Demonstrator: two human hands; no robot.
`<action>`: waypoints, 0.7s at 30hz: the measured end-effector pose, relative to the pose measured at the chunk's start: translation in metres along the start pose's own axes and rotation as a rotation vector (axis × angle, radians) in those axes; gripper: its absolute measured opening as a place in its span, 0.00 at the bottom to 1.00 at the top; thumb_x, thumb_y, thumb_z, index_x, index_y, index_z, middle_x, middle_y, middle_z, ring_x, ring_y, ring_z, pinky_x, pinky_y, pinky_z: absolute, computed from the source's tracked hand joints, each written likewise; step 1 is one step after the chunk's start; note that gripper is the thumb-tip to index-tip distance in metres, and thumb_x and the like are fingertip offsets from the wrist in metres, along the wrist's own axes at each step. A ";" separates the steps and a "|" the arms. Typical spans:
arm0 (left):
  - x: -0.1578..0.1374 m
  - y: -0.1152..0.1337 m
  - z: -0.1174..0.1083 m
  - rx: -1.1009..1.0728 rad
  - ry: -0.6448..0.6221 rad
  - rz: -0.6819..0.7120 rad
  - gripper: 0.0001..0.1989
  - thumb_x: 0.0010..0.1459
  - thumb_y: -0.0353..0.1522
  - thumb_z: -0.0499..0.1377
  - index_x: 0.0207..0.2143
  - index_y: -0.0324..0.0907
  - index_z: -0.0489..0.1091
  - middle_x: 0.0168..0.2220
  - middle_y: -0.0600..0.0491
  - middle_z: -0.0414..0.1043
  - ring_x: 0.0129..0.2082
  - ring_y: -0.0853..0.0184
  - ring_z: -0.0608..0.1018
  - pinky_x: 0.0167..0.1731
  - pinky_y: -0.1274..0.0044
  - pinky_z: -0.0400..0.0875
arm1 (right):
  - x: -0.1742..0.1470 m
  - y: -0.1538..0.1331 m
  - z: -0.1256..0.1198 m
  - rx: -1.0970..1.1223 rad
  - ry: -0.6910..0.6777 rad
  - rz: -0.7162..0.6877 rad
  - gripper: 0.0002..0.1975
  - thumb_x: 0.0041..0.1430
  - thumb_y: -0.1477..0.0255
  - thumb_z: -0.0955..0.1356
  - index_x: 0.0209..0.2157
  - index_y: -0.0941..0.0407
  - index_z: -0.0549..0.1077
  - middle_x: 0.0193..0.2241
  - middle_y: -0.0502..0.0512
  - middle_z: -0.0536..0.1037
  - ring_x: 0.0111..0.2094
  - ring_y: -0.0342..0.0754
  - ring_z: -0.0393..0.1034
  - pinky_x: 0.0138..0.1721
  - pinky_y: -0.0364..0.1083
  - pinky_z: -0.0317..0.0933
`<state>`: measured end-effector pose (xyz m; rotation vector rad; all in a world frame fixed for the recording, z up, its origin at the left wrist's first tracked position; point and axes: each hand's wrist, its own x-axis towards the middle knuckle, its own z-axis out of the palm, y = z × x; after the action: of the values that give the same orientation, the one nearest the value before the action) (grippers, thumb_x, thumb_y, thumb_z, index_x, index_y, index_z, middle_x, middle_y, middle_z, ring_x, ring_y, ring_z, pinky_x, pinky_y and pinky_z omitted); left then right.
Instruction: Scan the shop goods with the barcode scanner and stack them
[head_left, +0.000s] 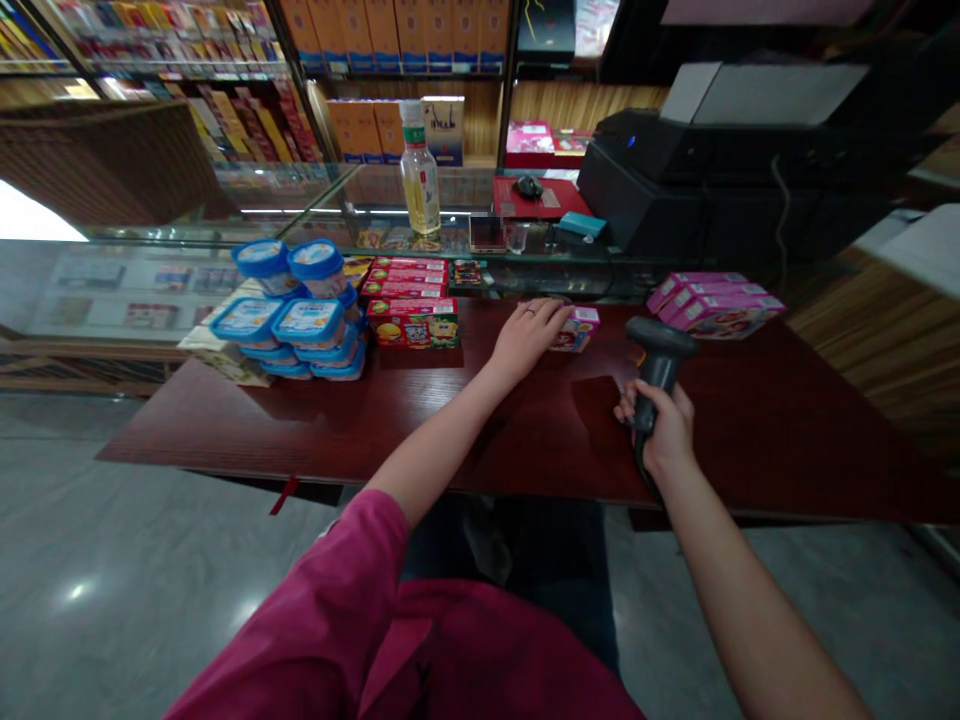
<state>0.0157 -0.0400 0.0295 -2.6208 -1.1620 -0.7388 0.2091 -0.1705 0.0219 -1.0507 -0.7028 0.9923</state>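
Note:
My left hand (525, 338) reaches over a small pink box (581, 328) on the dark wooden table, fingers curled over its top and hiding its left part. My right hand (666, 428) is wrapped round the handle of a black barcode scanner (660, 345), held upright above the table with its head toward the pink box. The scanner's cable (641, 455) hangs below the hand. Right of the scanner lies a group of pink boxes (716, 303). Left of my left hand stand several red boxes (415, 325) in a row.
Blue-lidded tubs (309, 320) are stacked at the table's (315, 425) left. Behind it, a glass counter (360, 195) carries a bottle (420, 180), a small glass (517, 237) and a mouse (529, 187). A black machine (675, 190) stands at the back right; a wicker basket (105, 155) is at left.

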 end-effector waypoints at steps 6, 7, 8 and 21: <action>-0.001 -0.044 -0.020 0.074 -0.064 0.032 0.22 0.76 0.28 0.54 0.69 0.39 0.69 0.63 0.38 0.75 0.61 0.52 0.79 0.59 0.63 0.73 | 0.002 0.001 -0.001 0.003 -0.005 0.019 0.18 0.40 0.69 0.79 0.29 0.52 0.70 0.20 0.43 0.72 0.17 0.39 0.62 0.17 0.40 0.62; -0.002 -0.049 -0.025 0.101 -0.078 0.033 0.22 0.75 0.28 0.54 0.69 0.39 0.69 0.62 0.38 0.75 0.60 0.51 0.79 0.58 0.63 0.73 | 0.002 0.001 -0.001 0.001 -0.010 0.020 0.19 0.40 0.68 0.80 0.30 0.52 0.70 0.20 0.43 0.73 0.17 0.39 0.62 0.17 0.40 0.62; -0.004 -0.054 -0.029 0.129 -0.089 0.029 0.23 0.76 0.28 0.54 0.69 0.39 0.69 0.62 0.38 0.76 0.59 0.51 0.80 0.56 0.64 0.73 | 0.002 0.001 -0.001 -0.001 -0.016 0.021 0.19 0.40 0.68 0.80 0.30 0.52 0.70 0.20 0.43 0.73 0.17 0.40 0.63 0.17 0.41 0.62; -0.115 -0.057 -0.095 0.187 -0.089 0.039 0.27 0.75 0.27 0.54 0.74 0.47 0.64 0.62 0.42 0.77 0.59 0.55 0.79 0.59 0.65 0.74 | 0.000 -0.003 -0.001 -0.043 -0.067 0.056 0.18 0.40 0.68 0.81 0.30 0.53 0.72 0.21 0.45 0.73 0.18 0.40 0.63 0.19 0.42 0.65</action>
<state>-0.1263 -0.1094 0.0502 -2.5340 -1.1391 -0.4850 0.2113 -0.1713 0.0240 -1.0838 -0.7562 1.0691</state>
